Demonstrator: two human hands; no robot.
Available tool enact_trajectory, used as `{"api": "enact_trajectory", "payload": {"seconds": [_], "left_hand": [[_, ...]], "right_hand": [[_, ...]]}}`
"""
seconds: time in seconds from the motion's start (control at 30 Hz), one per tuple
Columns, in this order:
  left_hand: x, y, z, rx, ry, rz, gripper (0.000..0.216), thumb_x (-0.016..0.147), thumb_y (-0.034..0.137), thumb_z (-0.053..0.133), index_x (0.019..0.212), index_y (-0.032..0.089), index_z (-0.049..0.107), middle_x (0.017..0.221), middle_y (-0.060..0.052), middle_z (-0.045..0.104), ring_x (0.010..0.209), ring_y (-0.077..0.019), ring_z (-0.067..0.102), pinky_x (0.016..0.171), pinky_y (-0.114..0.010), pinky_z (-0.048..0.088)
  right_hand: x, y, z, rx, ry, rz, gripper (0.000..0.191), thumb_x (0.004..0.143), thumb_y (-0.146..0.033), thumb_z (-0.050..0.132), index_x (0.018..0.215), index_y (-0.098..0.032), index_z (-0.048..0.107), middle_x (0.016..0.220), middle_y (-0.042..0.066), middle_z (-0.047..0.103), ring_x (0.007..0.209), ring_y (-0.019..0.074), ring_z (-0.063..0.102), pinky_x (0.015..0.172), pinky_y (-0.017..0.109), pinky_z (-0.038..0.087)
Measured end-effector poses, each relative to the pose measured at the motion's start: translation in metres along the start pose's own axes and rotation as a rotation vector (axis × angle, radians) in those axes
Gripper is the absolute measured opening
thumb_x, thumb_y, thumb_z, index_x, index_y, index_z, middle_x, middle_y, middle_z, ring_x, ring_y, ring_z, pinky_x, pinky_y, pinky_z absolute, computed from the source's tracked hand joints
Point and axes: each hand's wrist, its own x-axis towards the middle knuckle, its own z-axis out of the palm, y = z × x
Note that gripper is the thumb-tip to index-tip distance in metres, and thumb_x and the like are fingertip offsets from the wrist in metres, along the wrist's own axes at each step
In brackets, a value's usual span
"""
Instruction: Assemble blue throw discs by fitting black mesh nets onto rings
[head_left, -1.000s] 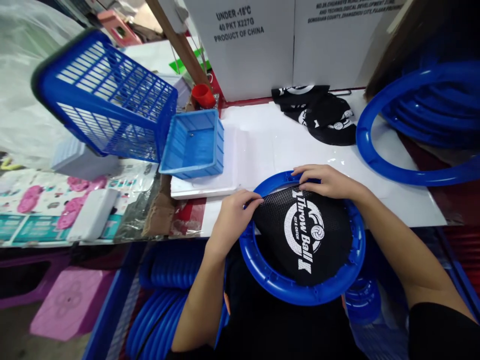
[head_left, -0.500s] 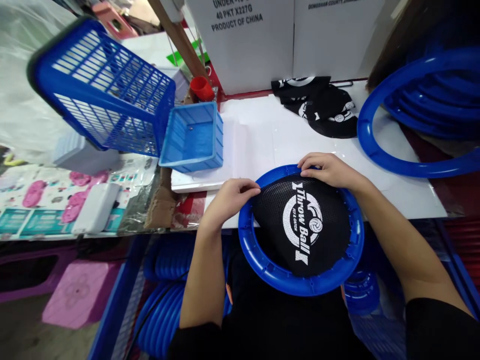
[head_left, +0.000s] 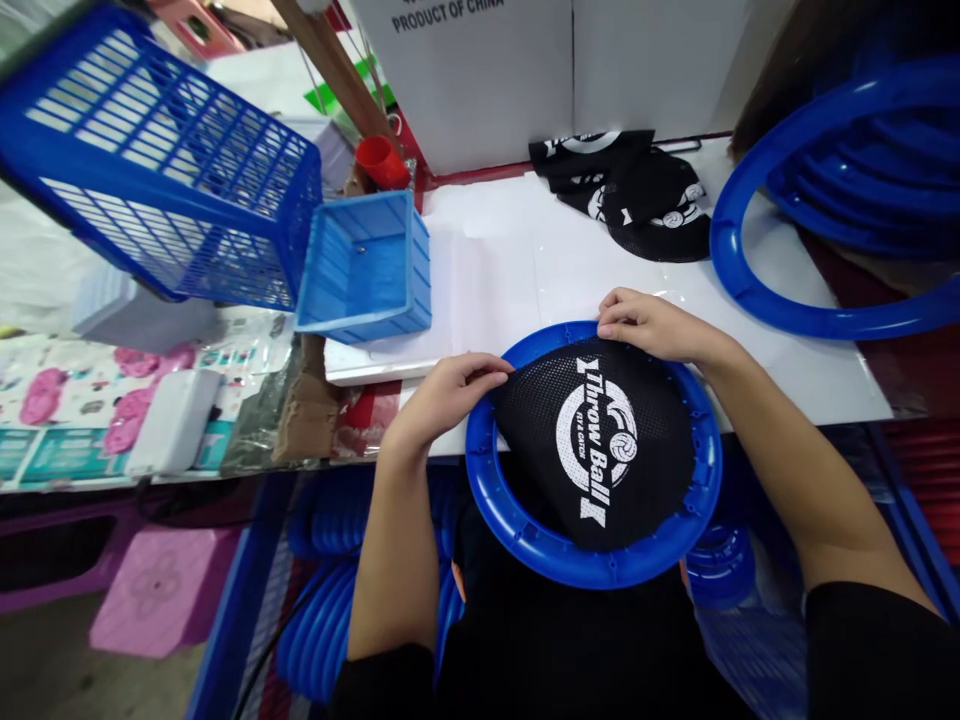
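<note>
A blue plastic ring (head_left: 525,535) rests at the near edge of the white table (head_left: 525,270), half over my lap. A black mesh net (head_left: 600,450) printed "Throw Ball" lies stretched across it. My left hand (head_left: 446,395) pinches the net's left edge against the ring. My right hand (head_left: 649,325) presses the net's top edge onto the rim with curled fingers. The net's right side sits on the ring; its lower left hangs loose inside the hoop.
A pile of black nets (head_left: 637,195) lies at the back. Stacked blue rings (head_left: 840,200) stand at the right, more rings (head_left: 322,620) below the table. A blue basket (head_left: 157,170) and a light blue bin (head_left: 367,270) sit left, white cartons (head_left: 525,70) behind.
The camera has tipped down a little. Both hands stay at the net's edge, the left fingers shifting slightly along the rim. The ring has barely moved.
</note>
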Motion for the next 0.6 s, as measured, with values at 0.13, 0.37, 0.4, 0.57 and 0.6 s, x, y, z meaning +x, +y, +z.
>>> {"api": "enact_trajectory", "payload": {"seconds": [0.13, 0.37, 0.4, 0.57, 0.6], "left_hand": [[0.001, -0.004, -0.002, -0.018, -0.02, 0.004, 0.031, 0.095, 0.04, 0.066, 0.115, 0.022, 0.08, 0.099, -0.007, 0.081, 0.091, -0.022, 0.072, 0.084, -0.037, 0.059], [0.005, 0.002, -0.01, 0.023, -0.152, 0.019, 0.031, 0.097, 0.032, 0.059, 0.12, 0.021, 0.078, 0.114, -0.008, 0.081, 0.104, -0.0236, 0.073, 0.096, -0.041, 0.059], [0.005, 0.004, -0.01, 0.042, -0.154, 0.014, 0.032, 0.098, 0.03, 0.059, 0.121, 0.02, 0.078, 0.113, -0.008, 0.081, 0.104, -0.0235, 0.073, 0.096, -0.041, 0.059], [0.006, 0.012, -0.006, 0.203, -0.115, 0.016, 0.036, 0.098, 0.023, 0.055, 0.128, 0.019, 0.075, 0.109, -0.009, 0.08, 0.1, -0.0236, 0.074, 0.097, -0.042, 0.059], [0.007, 0.013, -0.005, 0.244, -0.105, 0.024, 0.036, 0.098, 0.022, 0.055, 0.128, 0.018, 0.075, 0.11, -0.009, 0.08, 0.101, -0.0239, 0.074, 0.099, -0.043, 0.059]], "right_hand": [[0.003, 0.001, -0.004, -0.009, -0.043, -0.01, 0.031, 0.094, -0.051, 0.065, 0.081, -0.023, 0.069, 0.109, 0.008, 0.061, 0.102, 0.027, 0.061, 0.1, 0.048, 0.048], [0.005, 0.005, -0.006, -0.01, -0.097, -0.057, 0.034, 0.094, -0.054, 0.067, 0.081, -0.023, 0.069, 0.106, 0.006, 0.06, 0.098, 0.0248, 0.06, 0.097, 0.046, 0.049], [0.005, 0.006, -0.006, -0.006, -0.097, -0.057, 0.034, 0.094, -0.054, 0.068, 0.081, -0.023, 0.069, 0.106, 0.006, 0.06, 0.097, 0.0247, 0.06, 0.097, 0.046, 0.049], [0.004, 0.005, -0.006, 0.005, -0.099, -0.06, 0.034, 0.093, -0.054, 0.068, 0.08, -0.023, 0.069, 0.106, 0.006, 0.058, 0.098, 0.0246, 0.059, 0.097, 0.046, 0.048], [0.004, 0.004, -0.006, 0.003, -0.102, -0.065, 0.035, 0.094, -0.055, 0.067, 0.08, -0.023, 0.068, 0.106, 0.006, 0.058, 0.097, 0.0243, 0.058, 0.098, 0.046, 0.048]]}}
